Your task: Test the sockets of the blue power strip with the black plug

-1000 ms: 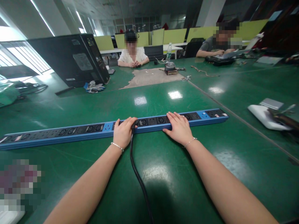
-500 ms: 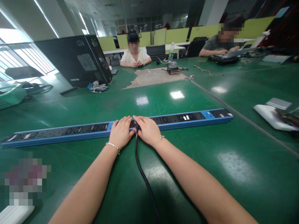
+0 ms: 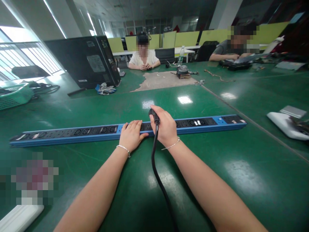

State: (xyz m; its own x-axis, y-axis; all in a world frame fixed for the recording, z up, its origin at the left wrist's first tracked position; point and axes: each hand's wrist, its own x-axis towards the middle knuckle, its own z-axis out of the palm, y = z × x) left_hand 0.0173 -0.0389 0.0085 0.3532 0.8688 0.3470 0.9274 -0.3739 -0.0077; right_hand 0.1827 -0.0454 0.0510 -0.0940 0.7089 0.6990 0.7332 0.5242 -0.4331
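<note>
A long blue power strip with black sockets lies across the green table in front of me. My left hand is wrapped over its middle, the fingers on the sockets and the thumb along the near side. Just to the right, my right hand is closed around a black power plug, which is raised off the sockets and tilted. From the plug a thick black cord hangs and runs down toward me. The fingers hide part of the plug and some sockets.
A black computer case stands at the back left beside work gloves and a green basket. A bottle and a round metal part are farther back. Two people sit across the table. A white device lies at right.
My right hand has lifted the plug up from the strip's sockets and moved slightly right, apart from my left hand. The left hand has stayed on the strip. The view has shifted a little.
</note>
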